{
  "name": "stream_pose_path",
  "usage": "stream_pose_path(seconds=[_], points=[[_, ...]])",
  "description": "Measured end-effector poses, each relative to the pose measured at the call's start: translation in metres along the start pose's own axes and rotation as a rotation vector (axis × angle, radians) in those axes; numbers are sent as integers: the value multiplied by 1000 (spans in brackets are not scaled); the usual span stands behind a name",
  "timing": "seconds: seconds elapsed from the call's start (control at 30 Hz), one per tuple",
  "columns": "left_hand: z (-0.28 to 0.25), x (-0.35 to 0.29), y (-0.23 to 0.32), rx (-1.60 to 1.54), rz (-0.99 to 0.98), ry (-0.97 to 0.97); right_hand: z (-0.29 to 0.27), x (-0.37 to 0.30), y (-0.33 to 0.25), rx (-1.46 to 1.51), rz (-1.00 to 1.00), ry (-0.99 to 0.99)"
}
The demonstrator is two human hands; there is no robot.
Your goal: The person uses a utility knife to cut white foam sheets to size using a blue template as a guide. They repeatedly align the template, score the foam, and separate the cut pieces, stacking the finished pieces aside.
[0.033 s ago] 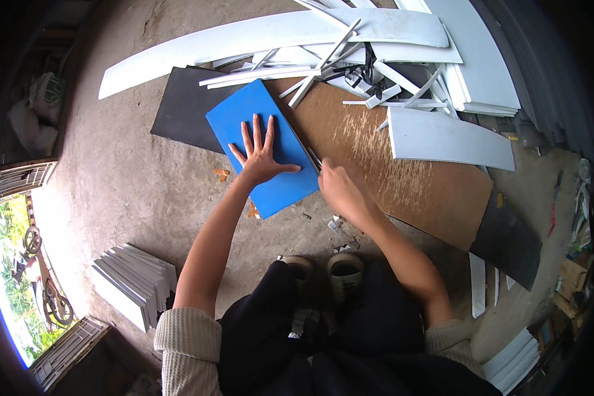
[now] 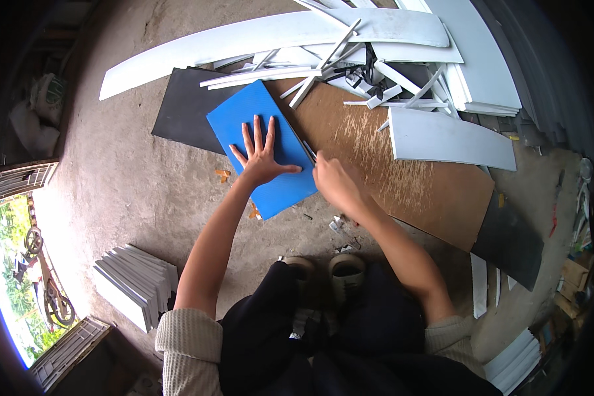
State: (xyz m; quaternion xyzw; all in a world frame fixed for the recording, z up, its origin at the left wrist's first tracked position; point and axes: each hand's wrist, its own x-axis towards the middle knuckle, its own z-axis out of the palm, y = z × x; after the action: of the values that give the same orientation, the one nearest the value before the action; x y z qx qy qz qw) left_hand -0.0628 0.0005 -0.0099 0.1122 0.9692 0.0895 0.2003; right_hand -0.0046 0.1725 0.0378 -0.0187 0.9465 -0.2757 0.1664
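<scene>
A blue rectangular sheet [image 2: 244,112] lies at a slant in front of me, across a black sheet and a brown board. My left hand [image 2: 261,163] presses flat on it, fingers spread and thumb out to the right. Beside the sheet's right edge, my right hand [image 2: 338,185] is closed round a slim blade-like tool [image 2: 309,149]. Only the tool's thin pale tip shows past my fingers, lying along that edge; my fist hides the rest of it.
The brown board [image 2: 435,198] has many pale scratches. Black sheets [image 2: 190,99] lie at its far left and right ends. White panels [image 2: 277,36] and cut strips pile up at the back. More white boards [image 2: 129,280] stack at the left; small scraps [image 2: 340,224] lie before my shoes.
My right hand has shifted slightly left and away from me along the blue sheet's edge, with the tool in it. My left hand stays on the sheet.
</scene>
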Motion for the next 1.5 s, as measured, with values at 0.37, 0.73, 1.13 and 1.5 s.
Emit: stream_pose_path(seconds=[0.37,0.73,1.13,1.5], points=[[2,2,0,-32,19,22,6,58,-11,25,80,-113],[-1,5,1,11,5,-22,30,-75,33,-112,29,-162],[25,-38,0,-230,-136,523,-1,-4,65,-323,142,340],[63,-68,-24,-1199,-431,388,42,-12,48,44,-13,310]])
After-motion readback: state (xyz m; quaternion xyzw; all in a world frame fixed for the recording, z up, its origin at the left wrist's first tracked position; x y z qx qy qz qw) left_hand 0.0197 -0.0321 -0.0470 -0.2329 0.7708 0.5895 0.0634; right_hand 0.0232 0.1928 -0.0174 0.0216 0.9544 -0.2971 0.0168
